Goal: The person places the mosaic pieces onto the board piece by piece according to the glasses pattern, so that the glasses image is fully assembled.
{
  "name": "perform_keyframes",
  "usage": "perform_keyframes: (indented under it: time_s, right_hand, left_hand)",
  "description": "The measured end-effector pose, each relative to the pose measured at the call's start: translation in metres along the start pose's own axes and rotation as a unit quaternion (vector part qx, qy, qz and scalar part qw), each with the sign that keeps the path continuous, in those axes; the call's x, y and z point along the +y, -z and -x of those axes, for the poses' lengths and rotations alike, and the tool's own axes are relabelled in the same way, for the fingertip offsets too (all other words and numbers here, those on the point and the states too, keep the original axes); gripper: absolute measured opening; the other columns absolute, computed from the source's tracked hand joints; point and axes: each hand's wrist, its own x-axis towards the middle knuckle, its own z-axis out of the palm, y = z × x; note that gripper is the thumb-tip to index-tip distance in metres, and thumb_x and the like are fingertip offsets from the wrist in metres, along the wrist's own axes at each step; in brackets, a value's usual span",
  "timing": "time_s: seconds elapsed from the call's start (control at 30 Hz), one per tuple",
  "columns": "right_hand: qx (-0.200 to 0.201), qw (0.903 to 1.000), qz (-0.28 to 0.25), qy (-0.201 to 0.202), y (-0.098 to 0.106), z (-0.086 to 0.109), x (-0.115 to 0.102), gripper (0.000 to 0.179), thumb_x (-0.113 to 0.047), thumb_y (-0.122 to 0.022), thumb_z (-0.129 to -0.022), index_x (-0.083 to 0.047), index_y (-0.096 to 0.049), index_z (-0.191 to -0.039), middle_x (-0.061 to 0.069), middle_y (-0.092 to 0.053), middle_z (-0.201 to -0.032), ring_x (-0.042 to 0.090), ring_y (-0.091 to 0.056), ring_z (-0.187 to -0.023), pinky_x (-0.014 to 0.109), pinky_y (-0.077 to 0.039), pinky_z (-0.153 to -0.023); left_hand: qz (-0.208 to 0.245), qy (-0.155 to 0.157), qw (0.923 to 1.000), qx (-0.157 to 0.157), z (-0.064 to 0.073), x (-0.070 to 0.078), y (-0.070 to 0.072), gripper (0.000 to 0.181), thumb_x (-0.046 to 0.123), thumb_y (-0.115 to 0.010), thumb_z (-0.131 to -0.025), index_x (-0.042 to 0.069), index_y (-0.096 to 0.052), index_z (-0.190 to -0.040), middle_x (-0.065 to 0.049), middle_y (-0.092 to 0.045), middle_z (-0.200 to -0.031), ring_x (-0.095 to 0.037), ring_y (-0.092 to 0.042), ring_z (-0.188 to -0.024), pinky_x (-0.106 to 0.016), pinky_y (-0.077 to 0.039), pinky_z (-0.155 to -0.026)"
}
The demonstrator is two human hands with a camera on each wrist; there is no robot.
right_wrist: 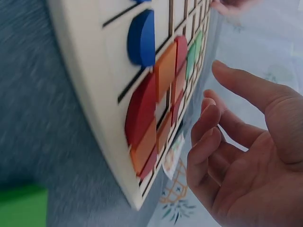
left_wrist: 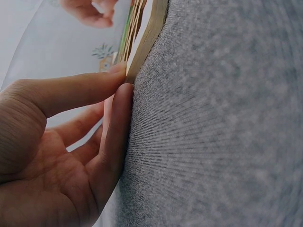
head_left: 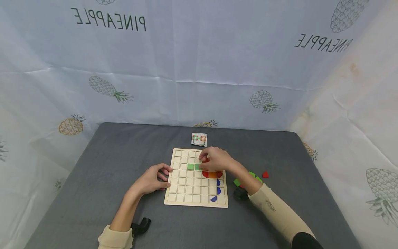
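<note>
A pale wooden grid board (head_left: 180, 190) lies on the grey table. My left hand (head_left: 153, 178) touches its left edge with thumb and fingertips; the left wrist view shows the thumb (left_wrist: 90, 90) against the board's side. Over the upper right of the board hovers my right hand (head_left: 216, 159), thumb and fingers apart with nothing visible between them in the right wrist view. Beneath it sit green squares (head_left: 190, 166), red rounded pieces (head_left: 205, 174) and orange squares (right_wrist: 164, 71), partly hidden by that hand in the head view. Blue half-circles (head_left: 219, 191) run down the right side.
A small pattern card (head_left: 199, 139) lies just beyond the board. Right of the board are loose green pieces (head_left: 237, 182), partly hidden by the right forearm, and a red piece (head_left: 265, 175). A pineapple-print curtain (head_left: 192, 52) hangs behind the table.
</note>
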Motion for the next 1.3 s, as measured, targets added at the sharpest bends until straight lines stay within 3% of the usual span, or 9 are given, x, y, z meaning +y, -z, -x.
perform_keyframes:
  time_s: [0.33, 0.77, 1.1, 1.3]
  right_hand:
    - [-0.007, 0.9993, -0.031, 0.016, 0.020, 0.025, 0.022, 0.025, -0.028, -0.085, -0.094, -0.009, -0.078, -0.109, 0.000, -0.072, -0.097, 0.012, -0.058, -0.076, 0.025, -0.047, -0.066]
    - [-0.057, 0.9960, -0.069, 0.002, 0.042, 0.064, 0.061, 0.022, -0.021, -0.083, -0.096, -0.007, -0.080, -0.112, 0.001, -0.072, -0.095, 0.011, -0.054, -0.063, 0.023, -0.047, -0.059]
    - [-0.099, 0.9926, -0.067, -0.021, 0.054, 0.094, 0.094, 0.021, -0.015, -0.086, -0.092, -0.008, -0.080, -0.112, 0.002, -0.073, -0.095, 0.012, -0.059, -0.070, 0.024, -0.053, -0.065]
    - [-0.102, 0.9925, -0.058, -0.033, 0.052, 0.103, 0.106, 0.024, -0.013, -0.088, -0.088, -0.011, -0.080, -0.110, 0.001, -0.072, -0.094, 0.013, -0.058, -0.075, 0.025, -0.052, -0.066]
  left_hand:
    - [0.006, 0.000, 1.0000, 0.005, 0.004, -0.001, -0.006, 0.047, -0.004, -0.084, -0.087, -0.001, -0.066, -0.130, -0.018, -0.059, -0.116, -0.020, -0.065, -0.095, -0.034, -0.063, -0.067]
    - [0.012, 0.001, 0.9999, 0.007, 0.003, -0.002, -0.005, 0.047, -0.005, -0.084, -0.086, -0.001, -0.066, -0.129, -0.018, -0.060, -0.115, -0.022, -0.065, -0.094, -0.035, -0.063, -0.068]
    - [0.001, 0.004, 1.0000, 0.008, 0.003, 0.000, -0.004, 0.047, -0.005, -0.084, -0.086, 0.000, -0.067, -0.130, -0.017, -0.060, -0.115, -0.021, -0.065, -0.095, -0.034, -0.062, -0.067]
    - [-0.001, 0.007, 1.0000, 0.004, 0.002, 0.002, -0.002, 0.048, -0.005, -0.084, -0.086, -0.001, -0.066, -0.130, -0.018, -0.060, -0.116, -0.021, -0.066, -0.095, -0.034, -0.062, -0.067]
